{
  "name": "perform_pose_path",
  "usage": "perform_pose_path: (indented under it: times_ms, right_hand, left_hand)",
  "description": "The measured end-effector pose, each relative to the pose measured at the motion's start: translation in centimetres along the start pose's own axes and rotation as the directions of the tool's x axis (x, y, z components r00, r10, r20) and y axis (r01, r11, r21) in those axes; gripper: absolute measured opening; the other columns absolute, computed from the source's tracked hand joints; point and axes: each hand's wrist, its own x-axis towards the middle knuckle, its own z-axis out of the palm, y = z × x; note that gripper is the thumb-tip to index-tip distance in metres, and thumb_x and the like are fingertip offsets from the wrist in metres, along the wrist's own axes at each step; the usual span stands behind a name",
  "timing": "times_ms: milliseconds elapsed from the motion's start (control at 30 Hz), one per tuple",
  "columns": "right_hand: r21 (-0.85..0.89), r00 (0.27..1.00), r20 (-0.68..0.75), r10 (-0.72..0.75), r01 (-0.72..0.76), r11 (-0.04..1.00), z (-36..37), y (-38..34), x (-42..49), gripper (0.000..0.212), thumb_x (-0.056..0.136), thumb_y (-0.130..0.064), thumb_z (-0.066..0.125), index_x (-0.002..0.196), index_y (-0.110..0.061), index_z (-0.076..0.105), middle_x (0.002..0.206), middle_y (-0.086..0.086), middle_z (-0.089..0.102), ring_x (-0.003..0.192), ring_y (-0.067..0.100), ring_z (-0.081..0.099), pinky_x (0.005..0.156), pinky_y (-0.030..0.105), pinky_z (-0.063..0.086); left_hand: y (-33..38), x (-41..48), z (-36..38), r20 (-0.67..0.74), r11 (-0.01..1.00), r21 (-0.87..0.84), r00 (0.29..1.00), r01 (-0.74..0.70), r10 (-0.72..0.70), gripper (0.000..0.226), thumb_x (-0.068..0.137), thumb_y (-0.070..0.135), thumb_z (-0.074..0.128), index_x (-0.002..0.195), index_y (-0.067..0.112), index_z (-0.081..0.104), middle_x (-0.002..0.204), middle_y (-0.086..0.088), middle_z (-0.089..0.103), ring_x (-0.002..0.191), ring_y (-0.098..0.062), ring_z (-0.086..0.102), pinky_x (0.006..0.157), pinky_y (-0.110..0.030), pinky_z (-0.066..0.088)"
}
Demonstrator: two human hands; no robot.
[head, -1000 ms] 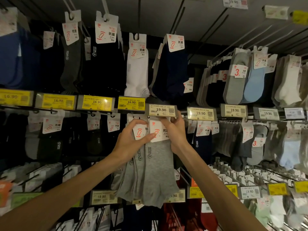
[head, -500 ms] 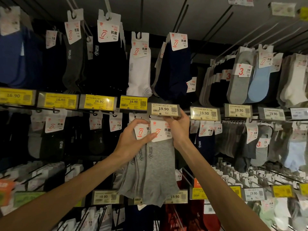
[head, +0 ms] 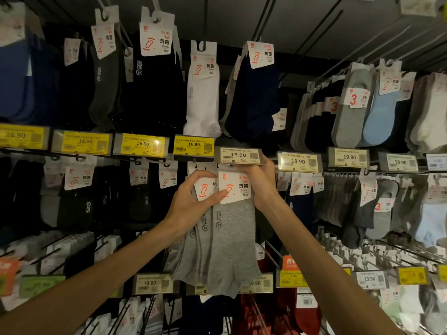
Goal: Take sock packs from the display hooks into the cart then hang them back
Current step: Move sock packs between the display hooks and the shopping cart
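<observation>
Held a grey pack (head: pixel 233 240) up at the middle row, just under a white 19.90 tag (head: pixel 239 155). Hung long and flat from a white card (head: pixel 234 187) printed with a red sock logo and dark characters. Showed "COTTON" in small letters down the left edge and widened toward the toe, down over the row below.

Gripped with both hands. Left hand (head: pixel 191 204): thumb laid on the card's lower left corner, fingers curled over the top of a 2nd pack (head: pixel 193 240), also grey, just behind. Right hand (head: pixel 262 187): clamped on the card's upper right edge, fingertips tucked up under the tag. Could not tell whether the card sat on a hook, with tag and fingers covering its top.

Above, on the top row: white socks (head: pixel 203 100) and a navy pack (head: pixel 258 97), with 4 yellow 16.90 tags (head: pixel 193 145) running off to the left. To the right: grey and light-blue low socks (head: pixel 362 112) above more 19.90 tags. Low down between the forearms and beside them: red socks (head: pixel 309 310) and further price tags.
</observation>
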Motion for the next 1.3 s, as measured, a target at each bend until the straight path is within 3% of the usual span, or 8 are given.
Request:
perform_pose_path:
  times_ms: [233,367,467,833,900,1033,1167,1300]
  right_hand:
    - [-0.147,0.995,0.013,-0.104,0.105,0.984,0.2,0.6,-0.3,0.024,0.089,-0.004,0.063,0.095,-0.027,0.064,0.097,-0.004,0.071,0.096,0.016,0.068,0.079,0.033,0.058]
    - [-0.233,0.972,0.15,-0.18,0.212,0.949,-0.3,2.8,-2.0,0.034,0.096,-0.016,0.059,0.127,-0.024,0.05,0.123,-0.009,0.061,0.116,0.006,0.058,0.1,0.036,0.05]
    - [-0.248,0.952,0.196,-0.235,0.28,0.927,-1.5,4.5,-3.7,0.048,0.094,-0.019,0.062,0.136,-0.021,0.04,0.125,-0.009,0.061,0.118,0.008,0.059,0.095,0.03,0.052]
    - [-0.371,0.966,0.175,-0.189,0.242,0.896,-1.9,7.4,-0.9,0.034,0.096,-0.015,0.059,0.129,-0.016,0.053,0.113,-0.024,0.056,0.103,-0.017,0.056,0.083,0.011,0.051]
    - [-0.415,0.972,0.153,-0.179,0.227,0.881,-1.5,8.4,0.4,0.034,0.096,-0.016,0.059,0.13,-0.016,0.053,0.112,-0.025,0.056,0.102,-0.013,0.058,0.084,0.013,0.051]
    - [-0.552,0.989,0.112,-0.101,0.147,0.821,-0.8,10.6,3.5,0.041,0.096,-0.018,0.058,0.136,-0.017,0.049,0.123,0.001,0.059,0.107,0.012,0.061,0.094,0.03,0.052]
    - [-0.656,0.99,0.139,0.038,0.063,0.753,-0.7,12.6,5.9,0.058,0.094,-0.008,0.057,0.146,-0.027,0.039,0.139,0.011,0.046,0.127,0.024,0.05,0.104,0.038,0.046]
    - [-0.697,0.958,0.168,0.23,-0.049,0.715,-0.3,12.9,5.8,0.073,0.092,-0.007,0.058,0.152,-0.032,0.026,0.144,0.012,0.03,0.133,0.029,0.038,0.112,0.04,0.037]
  left_hand:
    - [-0.3,0.1,-0.1,-0.008,1.0,0.007,1.0,0.014,-0.014,0.036,0.078,0.021,0.083,0.109,0.022,0.064,0.109,0.006,0.067,0.099,-0.005,0.065,0.077,-0.022,0.056]
    - [-1.0,0.2,-0.3,-0.041,0.999,0.048,0.999,0.02,-0.018,0.037,0.076,0.025,0.084,0.108,0.025,0.064,0.107,0.007,0.068,0.097,-0.006,0.065,0.078,-0.025,0.057]
    - [-1.5,0.3,-0.4,-0.037,0.999,0.037,0.999,0.023,-0.022,0.037,0.077,0.024,0.083,0.108,0.022,0.064,0.108,0.006,0.068,0.099,-0.007,0.065,0.077,-0.023,0.056]
    - [-3.3,-0.8,-3.2,-0.036,0.954,0.297,0.998,-0.036,0.049,0.024,0.088,0.023,0.073,0.109,0.028,0.061,0.106,0.013,0.066,0.097,0.001,0.061,0.078,-0.019,0.054]
    - [-3.5,-0.7,-3.8,-0.06,0.949,0.314,0.997,-0.024,0.045,0.024,0.089,0.024,0.073,0.109,0.029,0.061,0.108,0.012,0.066,0.099,0.001,0.061,0.081,-0.023,0.056]
    - [-3.6,-0.3,-4.4,-0.072,0.94,0.341,0.997,-0.004,0.03,0.024,0.089,0.025,0.072,0.109,0.031,0.06,0.11,0.01,0.065,0.099,0.001,0.06,0.078,-0.025,0.057]
    - [-3.9,-0.5,-4.3,-0.023,0.947,0.321,1.0,0.008,-0.001,0.027,0.089,0.025,0.072,0.112,0.032,0.059,0.107,0.007,0.065,0.097,-0.009,0.063,0.078,-0.039,0.059]
    - [-3.7,-0.6,-3.8,0.007,0.96,0.279,1.0,0.013,-0.015,0.051,0.089,0.021,0.072,0.131,0.034,0.049,0.113,0.009,0.064,0.1,-0.003,0.063,0.082,-0.027,0.058]
